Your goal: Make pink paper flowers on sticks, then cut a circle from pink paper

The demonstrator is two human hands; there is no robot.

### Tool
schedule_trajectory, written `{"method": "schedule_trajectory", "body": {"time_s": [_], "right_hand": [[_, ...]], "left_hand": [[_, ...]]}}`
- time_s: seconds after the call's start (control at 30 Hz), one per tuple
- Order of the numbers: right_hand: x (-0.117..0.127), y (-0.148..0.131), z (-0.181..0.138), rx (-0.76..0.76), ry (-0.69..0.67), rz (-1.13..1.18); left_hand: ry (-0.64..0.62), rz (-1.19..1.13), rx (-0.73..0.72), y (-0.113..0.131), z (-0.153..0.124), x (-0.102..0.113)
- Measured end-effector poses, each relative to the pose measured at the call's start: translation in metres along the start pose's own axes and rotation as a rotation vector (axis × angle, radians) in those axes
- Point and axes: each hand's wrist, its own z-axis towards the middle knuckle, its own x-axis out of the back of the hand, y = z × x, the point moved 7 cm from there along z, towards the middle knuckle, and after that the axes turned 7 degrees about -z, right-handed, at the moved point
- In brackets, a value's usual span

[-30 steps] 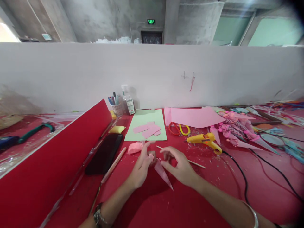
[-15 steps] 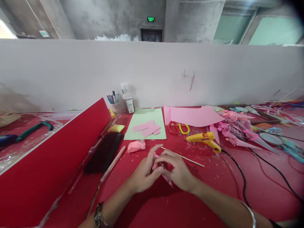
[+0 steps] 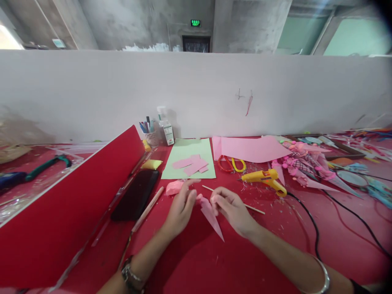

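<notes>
A pink paper cone (image 3: 212, 218) lies on the red table between my hands, its tip pointing toward me. At its wide end is a small pink lump (image 3: 199, 197). My left hand (image 3: 180, 210) is open to the left of the cone, fingers stretched forward beside a pink soft packet (image 3: 174, 188) and partly covering it. Close by the cone's right side, my right hand (image 3: 232, 210) has its fingers curled and pinched together; what they hold, if anything, is hidden. A thin wooden stick (image 3: 254, 209) runs behind my right hand.
A yellow glue gun (image 3: 263, 177) with a black cord lies at right, near scissors (image 3: 237, 165) and decorated pink cones (image 3: 306, 163). Pink pieces (image 3: 191, 164) rest on green paper (image 3: 171, 173). Left are a phone (image 3: 134, 196), a rod (image 3: 148, 209) and a red panel (image 3: 76, 204).
My hands were together around the cone and have moved apart. The left hand moved left toward the packet, the right hand slightly right. The cone now shows on the table.
</notes>
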Motion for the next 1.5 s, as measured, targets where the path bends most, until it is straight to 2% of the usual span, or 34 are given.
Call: {"method": "schedule_trajectory", "body": {"time_s": [0.1, 0.2, 0.3, 0.37, 0.53, 0.6, 0.7, 0.93, 1.1, 1.2, 1.33, 1.5], "right_hand": [[0.007, 0.004, 0.003, -0.023, 0.083, 0.055], [0.011, 0.005, 0.004, -0.04, 0.132, -0.004], [0.011, 0.006, 0.005, -0.054, 0.122, -0.002], [0.011, 0.008, 0.006, -0.06, 0.1, 0.044], [0.017, 0.01, 0.007, -0.028, 0.131, 0.037], [0.02, 0.01, 0.007, -0.03, 0.156, 0.025], [0.023, 0.011, 0.007, -0.05, 0.203, 0.026], [0.027, 0.014, 0.008, -0.064, 0.215, 0.13], [0.032, 0.012, 0.009, -0.045, 0.238, 0.071], [0.033, 0.01, 0.01, -0.046, 0.241, 0.07], [0.034, 0.008, 0.011, 0.0, 0.242, 0.087], [0.033, 0.002, 0.011, 0.027, 0.213, 0.036]], "left_hand": [[0.132, 0.032, 0.026, -0.005, 0.007, 0.016], [0.132, 0.068, 0.009, -0.005, 0.01, 0.019], [0.133, 0.166, -0.069, 0.002, 0.007, 0.019], [0.096, 0.294, -0.105, 0.007, 0.004, 0.016], [-0.159, 0.831, -0.042, 0.001, -0.003, -0.014], [-0.203, 0.989, -0.068, 0.001, -0.006, -0.026], [-0.21, 1.097, -0.098, 0.0, -0.011, -0.04], [-0.196, 1.123, -0.055, -0.004, -0.008, -0.047], [-0.252, 1.108, -0.055, -0.003, 0.001, -0.06], [-0.231, 0.993, 0.004, -0.006, 0.006, -0.059], [-0.204, 0.813, 0.089, -0.017, 0.008, -0.048], [-0.205, 0.538, 0.127, -0.024, 0.01, -0.035]]}}
